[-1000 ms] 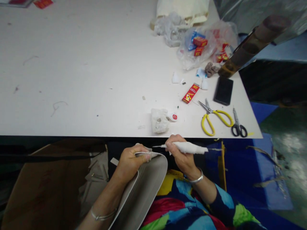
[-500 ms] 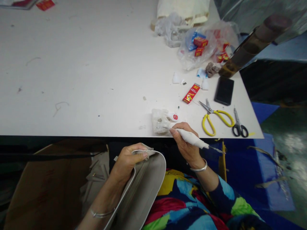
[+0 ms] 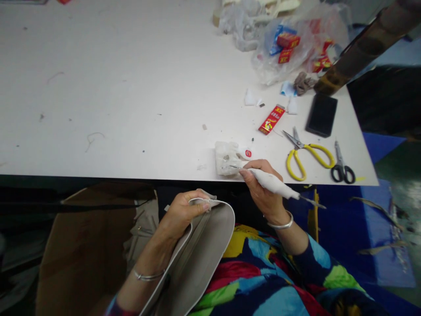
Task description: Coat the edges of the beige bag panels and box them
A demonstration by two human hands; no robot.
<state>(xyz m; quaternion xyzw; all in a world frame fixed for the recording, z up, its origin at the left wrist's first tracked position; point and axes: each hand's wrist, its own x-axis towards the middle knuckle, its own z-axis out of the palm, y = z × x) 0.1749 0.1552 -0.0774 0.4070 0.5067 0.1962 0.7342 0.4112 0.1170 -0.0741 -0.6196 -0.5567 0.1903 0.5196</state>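
Observation:
My left hand (image 3: 180, 215) is closed on the edge of a light grey bag (image 3: 215, 237), thumb on top. The bag gapes and lies in my lap against the patterned clothing. My right hand (image 3: 265, 188) is closed around an awl-like tool (image 3: 274, 182) with a white wrapped handle. Its thin metal point reaches a whitish, lumpy block (image 3: 225, 153) at the table's front edge; whether it touches I cannot tell. A flat metal end sticks out behind my hand. A small white piece with a red label (image 3: 248, 153) lies against the block, partly hidden.
Right of my hand lie yellow-handled scissors (image 3: 304, 149), small black-handled scissors (image 3: 342, 169) and a black phone-like slab (image 3: 321, 115). A red box (image 3: 272, 119) is behind the block. Plastic bags with red boxes (image 3: 286, 48) stand near a brown post (image 3: 365, 48). A cardboard box (image 3: 79, 254) is below left.
The whole view has shifted, so the table and its things appear higher and farther right. Both hands keep the same hold; the tool's point stays at the block.

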